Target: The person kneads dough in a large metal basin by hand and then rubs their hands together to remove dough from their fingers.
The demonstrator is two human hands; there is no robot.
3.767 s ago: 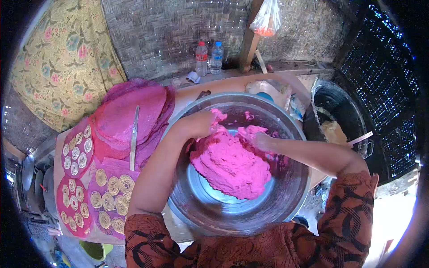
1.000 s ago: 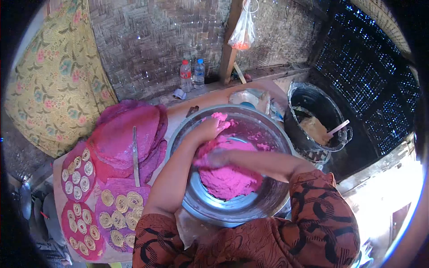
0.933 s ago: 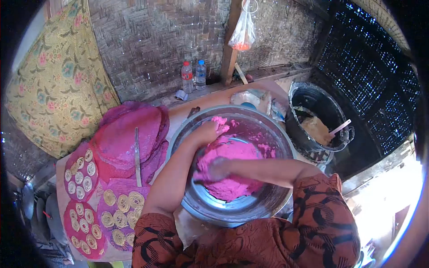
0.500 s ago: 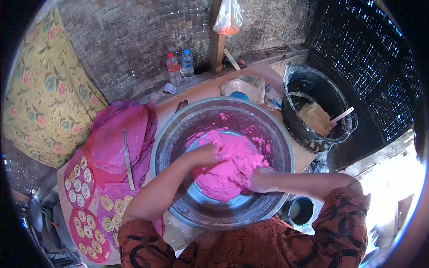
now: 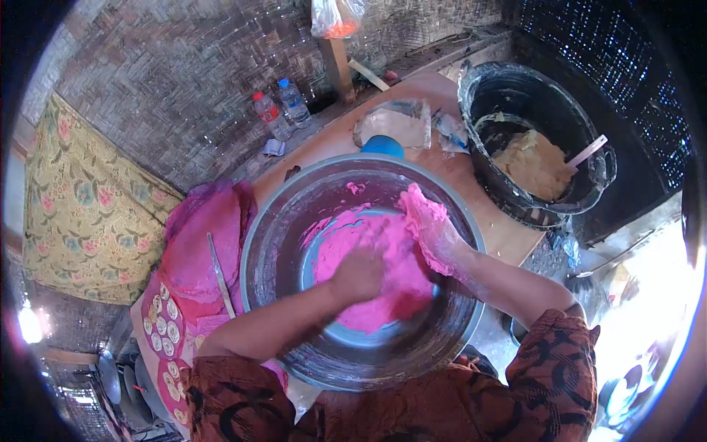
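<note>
A large metal basin (image 5: 274, 243) holds a mass of pink dough (image 5: 375, 306), with smears and crumbs on the inner wall. Over the dough's left part is my left hand (image 5: 359, 272), blurred by motion, its fingers hard to make out. My right hand (image 5: 436, 230) is raised at the dough's right side near the basin wall. Its fingers are stretched out and thickly coated with sticky pink dough.
Behind the basin stand a blue cup (image 5: 383, 146), a bag of powder (image 5: 394, 127) and two bottles (image 5: 294, 104). A black tub (image 5: 482, 158) with pale dough is at the right. Pink sheets (image 5: 199, 258), a metal strip (image 5: 219, 276) and noodle coils (image 5: 168, 330) lie left.
My right hand has risen from the dough's lower right toward the basin's right wall. My left hand has moved slightly right and down over the dough. The view has shifted and tilted.
</note>
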